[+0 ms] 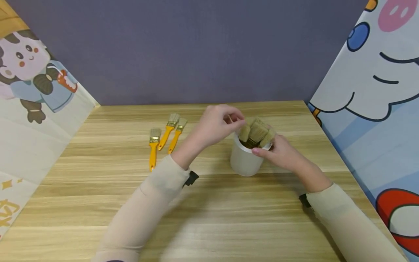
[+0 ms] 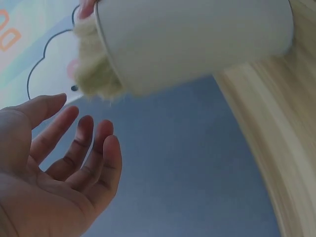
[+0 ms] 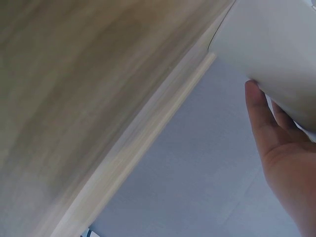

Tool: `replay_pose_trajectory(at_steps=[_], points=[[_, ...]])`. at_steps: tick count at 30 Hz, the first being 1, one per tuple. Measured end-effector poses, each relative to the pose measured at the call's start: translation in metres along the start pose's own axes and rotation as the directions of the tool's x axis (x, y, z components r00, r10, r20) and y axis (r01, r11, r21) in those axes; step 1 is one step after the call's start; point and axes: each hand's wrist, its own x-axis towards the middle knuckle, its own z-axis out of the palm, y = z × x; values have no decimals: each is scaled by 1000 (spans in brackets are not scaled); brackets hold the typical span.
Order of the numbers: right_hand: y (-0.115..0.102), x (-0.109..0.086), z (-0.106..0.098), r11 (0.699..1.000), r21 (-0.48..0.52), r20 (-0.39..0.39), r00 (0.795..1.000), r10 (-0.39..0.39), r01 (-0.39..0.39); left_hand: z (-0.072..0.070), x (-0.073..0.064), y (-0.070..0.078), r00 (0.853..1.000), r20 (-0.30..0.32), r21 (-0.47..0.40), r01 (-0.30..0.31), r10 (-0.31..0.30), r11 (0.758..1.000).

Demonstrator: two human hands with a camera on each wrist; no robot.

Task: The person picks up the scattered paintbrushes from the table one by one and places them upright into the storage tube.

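Observation:
A white cylindrical container (image 1: 246,162) stands on the table, full of paint brushes (image 1: 257,131) with their pale bristles up. My right hand (image 1: 284,153) grips it on the right side, thumb at the rim; in the right wrist view the fingers (image 3: 257,101) rest against its outer wall. Just left of the bristles is my left hand (image 1: 218,122). In the left wrist view that hand (image 2: 69,163) has loosely bent fingers with nothing between them, apart from the bristles (image 2: 96,64). The handles inside the container are hidden.
On the left of the wooden table (image 1: 209,225) lie three yellow-handled paint brushes: one in front (image 1: 154,147), one behind it (image 1: 168,131) and a narrower one (image 1: 178,135) beside that. A dark panel (image 1: 203,54) rises behind the table, with cartoon-printed panels (image 1: 370,109) at the sides.

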Motion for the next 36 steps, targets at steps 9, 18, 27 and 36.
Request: replay_pose_trajectory(at_steps=[9,18,27,36], points=[[0,0,2,1000,-14,-12,1000,16,-16,-43,-22,-32,993,-44,59,116,-114,991],[-1,0,1,999,-7,4,999,33,-33,-86,-56,-81,941,11,163,332,-338,929],[-1,-1,0,998,-15,12,999,53,-53,-107,-77,-136,831,35,297,522,-556,799],[-1,0,1,999,8,6,999,39,-39,-98,-74,-165,749,49,408,589,-661,698]])
